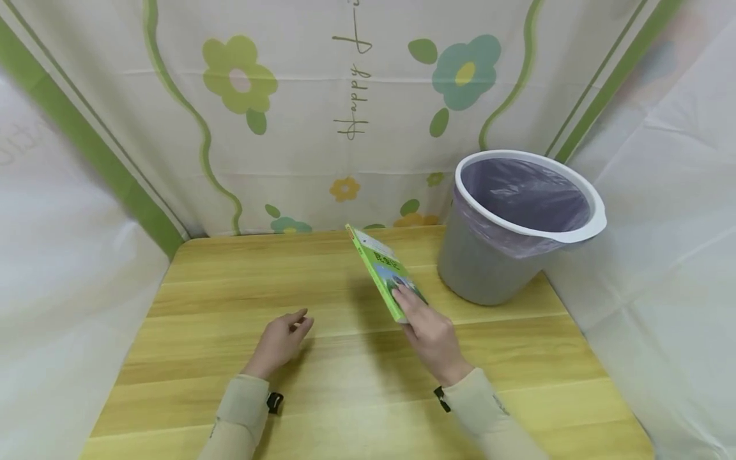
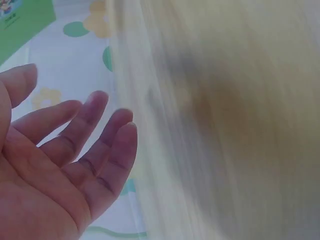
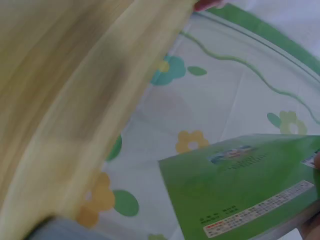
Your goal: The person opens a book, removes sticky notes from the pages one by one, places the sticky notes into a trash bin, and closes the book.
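Observation:
A thin green book (image 1: pixel 382 271) with a picture on its cover tilts above the wooden table (image 1: pixel 322 383). My right hand (image 1: pixel 431 335) grips it by the lower end, thumb and fingers on opposite sides. The right wrist view shows the green back cover (image 3: pixel 240 185) with a pale strip of small pictures; only bits of the hand appear at that frame's edge. To the left, my left hand (image 1: pixel 282 342) holds nothing, its fingers apart and slightly bent over the table. In the left wrist view its palm (image 2: pixel 40 195) faces the camera, away from the book.
A grey bin (image 1: pixel 483 271) with a white rim and a purple-grey liner (image 1: pixel 529 191) stands at the table's back right, just beyond the book. A flowered cloth (image 1: pixel 310 83) hangs behind the table, and pale sheets (image 1: pixel 667 255) border both sides.

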A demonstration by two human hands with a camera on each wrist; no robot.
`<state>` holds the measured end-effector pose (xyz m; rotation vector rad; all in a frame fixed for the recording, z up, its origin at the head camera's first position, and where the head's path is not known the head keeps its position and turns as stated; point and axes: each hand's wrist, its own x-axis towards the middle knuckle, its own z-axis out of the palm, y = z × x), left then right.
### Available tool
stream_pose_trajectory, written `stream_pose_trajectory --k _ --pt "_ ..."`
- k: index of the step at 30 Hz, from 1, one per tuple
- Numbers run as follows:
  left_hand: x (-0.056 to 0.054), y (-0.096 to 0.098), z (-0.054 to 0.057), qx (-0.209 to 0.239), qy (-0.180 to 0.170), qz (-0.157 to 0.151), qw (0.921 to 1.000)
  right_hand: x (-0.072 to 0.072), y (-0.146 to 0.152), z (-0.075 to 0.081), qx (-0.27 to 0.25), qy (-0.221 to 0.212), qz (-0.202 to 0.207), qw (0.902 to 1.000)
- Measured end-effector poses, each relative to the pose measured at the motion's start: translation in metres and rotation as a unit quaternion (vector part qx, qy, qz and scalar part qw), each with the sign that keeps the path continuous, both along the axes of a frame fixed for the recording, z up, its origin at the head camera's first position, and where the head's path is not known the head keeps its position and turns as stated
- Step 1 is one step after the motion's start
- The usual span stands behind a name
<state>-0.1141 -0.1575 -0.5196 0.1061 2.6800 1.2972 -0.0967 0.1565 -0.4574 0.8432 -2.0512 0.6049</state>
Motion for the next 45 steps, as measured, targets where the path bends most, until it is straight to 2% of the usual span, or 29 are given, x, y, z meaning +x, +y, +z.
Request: stream_pose_trajectory --k 2,5,10,13,15,18,21,26,30,37,45 --pt "0.001 0.003 0.001 0.005 0.007 -0.009 0.9999 0.003 0.003 0.001 0.066 0.022 -0.013 0.9975" --pt "0.002 0.008 0.003 -0.013 0.027 -0.028 0.9992 0.007 0.002 -0.006 0.123 0.017 -0.016 0.9921" --pt "0.005 0.016 0.006 -0.058 0.06 -0.048 0.9954 0.011 -0.005 -0.027 0.148 -0.023 -0.017 0.9885" --pt "0.006 0.018 0.006 -0.066 0.069 -0.051 0.9941 0.014 -0.012 -0.04 0.153 -0.044 -0.013 0.9872" --pt "0.006 0.018 0.006 -0.071 0.072 -0.05 0.9936 0.016 -0.018 -0.046 0.153 -0.071 -0.006 0.9856" --pt "0.006 0.016 0.006 -0.083 0.078 -0.046 0.9924 0.021 -0.027 -0.053 0.163 -0.129 -0.004 0.9781" --pt "0.005 0.013 0.004 -0.098 0.082 -0.042 0.9908 0.024 -0.038 -0.056 0.186 -0.184 -0.015 0.965" --pt "0.005 0.01 0.0 -0.111 0.076 -0.045 0.99 0.022 -0.053 -0.063 0.216 -0.243 -0.028 0.9452" --pt "0.006 0.008 -0.002 -0.111 0.068 -0.049 0.9903 0.02 -0.062 -0.071 0.239 -0.26 -0.044 0.9344" --pt "0.006 0.008 -0.008 -0.104 0.05 -0.057 0.9917 0.013 -0.068 -0.083 0.29 -0.267 -0.092 0.9147" --pt "0.005 0.008 -0.01 -0.109 0.041 -0.066 0.991 0.007 -0.073 -0.09 0.322 -0.269 -0.088 0.9035"
